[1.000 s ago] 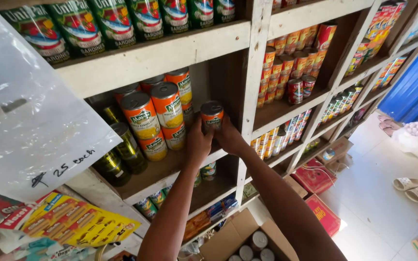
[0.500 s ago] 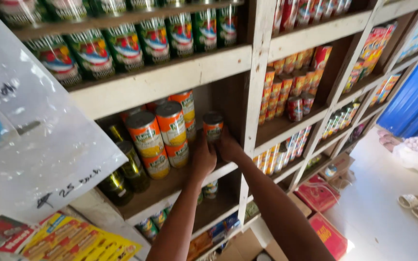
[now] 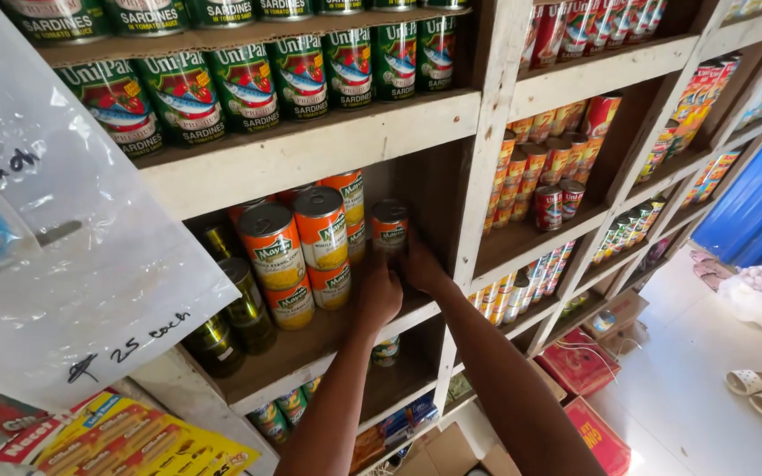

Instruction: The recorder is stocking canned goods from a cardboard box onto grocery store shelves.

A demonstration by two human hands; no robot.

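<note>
Orange-labelled can (image 3: 390, 227) is gripped between left hand (image 3: 377, 295) and right hand (image 3: 422, 267), at the right end of the middle wooden shelf (image 3: 310, 353), beside stacked matching cans (image 3: 297, 242). Contact with the shelf board can't be judged; probably unseated. Green sardine cans (image 3: 293, 70) are shelved above; tiled floor (image 3: 707, 388) lies below right.

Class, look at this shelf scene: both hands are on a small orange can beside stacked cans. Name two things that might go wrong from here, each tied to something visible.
1. The orange can is held by the left hand and right hand close to the stacked orange cans; a nudge might topple that stack.
2. The dark bottles stand near the wooden shelf front edge; falling cans could knock them off.
</note>
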